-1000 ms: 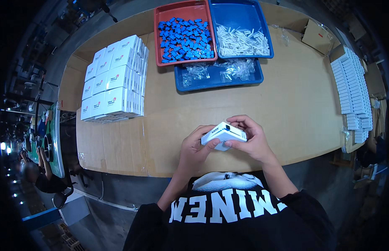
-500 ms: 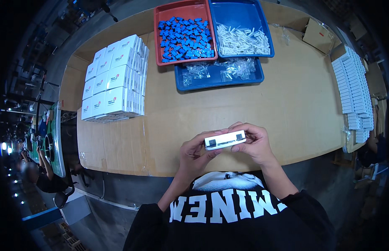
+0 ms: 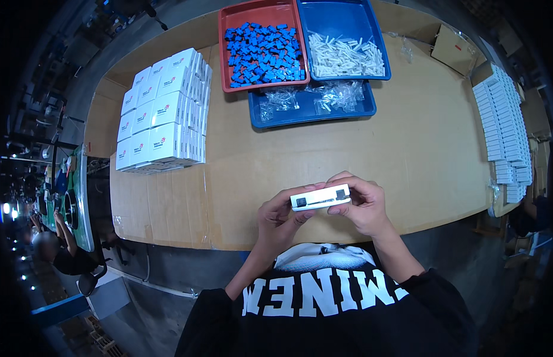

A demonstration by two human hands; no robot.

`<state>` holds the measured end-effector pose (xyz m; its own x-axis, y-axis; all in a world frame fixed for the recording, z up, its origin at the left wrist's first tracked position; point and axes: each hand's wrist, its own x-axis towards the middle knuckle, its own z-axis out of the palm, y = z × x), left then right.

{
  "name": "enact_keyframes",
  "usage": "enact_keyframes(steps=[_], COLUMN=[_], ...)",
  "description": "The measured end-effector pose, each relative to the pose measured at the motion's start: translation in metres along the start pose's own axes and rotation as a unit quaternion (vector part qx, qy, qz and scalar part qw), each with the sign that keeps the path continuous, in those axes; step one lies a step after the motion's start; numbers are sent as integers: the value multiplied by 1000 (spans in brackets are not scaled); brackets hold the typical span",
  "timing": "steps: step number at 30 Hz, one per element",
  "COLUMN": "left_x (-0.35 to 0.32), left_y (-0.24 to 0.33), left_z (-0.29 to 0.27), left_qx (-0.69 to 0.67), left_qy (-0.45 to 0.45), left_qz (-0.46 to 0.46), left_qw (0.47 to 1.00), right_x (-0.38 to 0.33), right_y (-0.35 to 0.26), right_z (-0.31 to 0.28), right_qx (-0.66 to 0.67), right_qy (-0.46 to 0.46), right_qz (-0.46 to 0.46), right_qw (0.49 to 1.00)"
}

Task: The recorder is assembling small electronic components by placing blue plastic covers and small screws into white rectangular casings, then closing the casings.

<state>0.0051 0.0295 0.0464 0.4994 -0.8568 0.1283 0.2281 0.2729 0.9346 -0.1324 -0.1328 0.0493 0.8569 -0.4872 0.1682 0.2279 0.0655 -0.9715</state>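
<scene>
1. White box, and here it is, gripped between our two hands over the near side of the cardboard-covered table!
2. Our left hand is closed on its left end, thumb below; our right hand clasps the right end the same way.
3. The step, as we judge it: steadying the box and checking this narrow side, a dark patch near each end, a thin dark line between. Slots or flaps? We cannot tell.
4. The next move, we reckon, calls for an even pinch from both hands, no twisting, thumbs clear of that line.
5. On to the writing! None we can make out on the held box. Out beyond the left hand, the stacked white cartons carry small dark print beside a red mark.
6. Nearer us than both hands, the black sweatshirt shouts big white block letters, upside down from here.
7. Straight beyond the hands, the red tray shows no label.
</scene>
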Motion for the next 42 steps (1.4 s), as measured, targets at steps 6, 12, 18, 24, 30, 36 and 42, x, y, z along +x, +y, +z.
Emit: enact_keyframes(steps=[6,12,18,24,30,36,42], left_x=[1,0,-1,1,3,6,0], left_y=[0,-1,-5,-6,-8,-5,-13], left_z=[2,1,-2,-1,-3,7,-4], left_qx=[-13,0,-4,-4,9,-24,55], left_qy=[6,2,1,-3,-6,47,31], left_qz=[-17,-8,-10,8,6,-53,-100], left_qw=[1000,1000,1000,1000,1000,997,993], right_x=[-1,1,-1,-1,0,0,15], right_y=[2,2,7,8,8,7,-19], right_z=[-2,-2,-2,-2,-3,5,4], right_qx=[-13,20,36,21,6,83,-98], right_qy=[2,5,-6,1,4,61,32], right_qz=[2,21,24,30,26,80,8], right_qw=[1000,1000,999,999,1000,992,995])
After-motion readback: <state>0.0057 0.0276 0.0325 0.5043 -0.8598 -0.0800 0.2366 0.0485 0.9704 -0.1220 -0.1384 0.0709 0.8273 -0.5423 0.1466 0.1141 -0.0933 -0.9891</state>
